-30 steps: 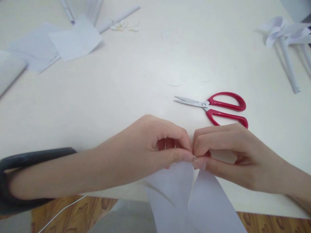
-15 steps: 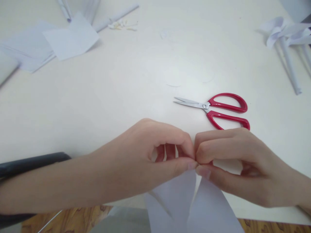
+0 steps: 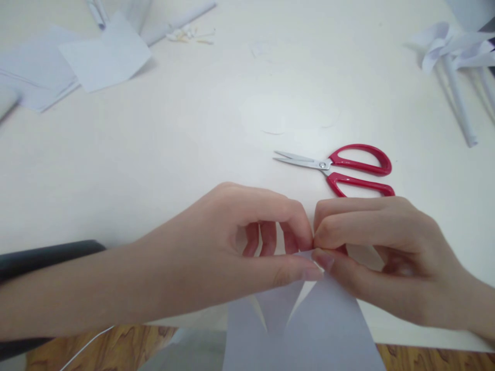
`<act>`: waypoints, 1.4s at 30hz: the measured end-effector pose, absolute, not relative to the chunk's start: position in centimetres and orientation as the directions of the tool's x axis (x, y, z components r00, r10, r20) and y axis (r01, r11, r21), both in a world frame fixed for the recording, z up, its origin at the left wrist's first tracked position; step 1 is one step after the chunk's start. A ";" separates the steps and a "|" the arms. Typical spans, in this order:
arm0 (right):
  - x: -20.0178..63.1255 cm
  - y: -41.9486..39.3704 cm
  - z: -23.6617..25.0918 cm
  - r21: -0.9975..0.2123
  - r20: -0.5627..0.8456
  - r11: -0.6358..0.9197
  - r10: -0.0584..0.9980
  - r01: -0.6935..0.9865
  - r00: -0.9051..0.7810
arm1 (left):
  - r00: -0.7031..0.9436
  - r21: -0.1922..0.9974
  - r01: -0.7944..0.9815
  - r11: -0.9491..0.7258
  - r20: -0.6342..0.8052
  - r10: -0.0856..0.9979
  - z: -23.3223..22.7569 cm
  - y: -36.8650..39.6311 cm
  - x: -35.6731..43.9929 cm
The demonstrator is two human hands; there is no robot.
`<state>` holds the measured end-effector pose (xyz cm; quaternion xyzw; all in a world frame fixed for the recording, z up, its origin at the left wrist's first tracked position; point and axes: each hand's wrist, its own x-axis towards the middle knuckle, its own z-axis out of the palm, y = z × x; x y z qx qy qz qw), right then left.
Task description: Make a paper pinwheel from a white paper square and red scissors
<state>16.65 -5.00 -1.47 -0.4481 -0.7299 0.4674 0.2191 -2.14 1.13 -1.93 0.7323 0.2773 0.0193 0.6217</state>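
scissors (image 3: 323, 165), one red-handled pair, lie just beyond the right hand (image 3: 390, 239), two paper pinwheels (image 3: 436, 49) toward the white tabletop's (image 3: 174, 129) far right corner – wood-patterned floor (image 3: 127, 342) below. one slit white sheet (image 3: 309, 340) crosses the near edge – right finger and thumb pinching its tip, left hand (image 3: 235, 226) loosely curled, grip unclear.

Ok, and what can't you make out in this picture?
All in the head view:
- Paper: lower end cut off by the bottom edge; its pinched part hidden by fingers of the left hand and right hand.
- Scissors: lower handle partly behind the right hand.
- Rightmost paper pinwheel: cut off by the right edge.
- Pale scraps: too small and blurred to identify.
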 end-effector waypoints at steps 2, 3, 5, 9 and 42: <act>16.6 -5.1 -1.4 -0.873 -0.090 0.177 0.858 0.455 -0.505 | 0.846 0.918 0.387 -0.081 -0.319 0.427 -1.9 1.1 -2.2; 16.6 -5.2 -1.4 -0.867 -0.088 0.184 0.858 0.462 -0.507 | 0.844 0.916 0.392 -0.084 -0.322 0.429 -1.9 1.1 -2.2; 16.6 -5.3 -1.3 -0.858 -0.073 0.201 0.863 0.472 -0.501 | 0.836 0.914 0.398 -0.077 -0.327 0.441 -1.9 1.1 -2.2; 16.4 -5.2 -1.2 -0.846 -0.058 0.214 0.874 0.488 -0.483 | 0.826 0.908 0.419 0.015 -0.388 0.409 -1.7 1.4 -2.2; 15.9 -5.4 -1.3 -0.847 -0.101 0.159 0.889 0.507 -0.447 | 0.825 0.903 0.408 0.134 -0.427 0.369 -2.7 1.3 -2.7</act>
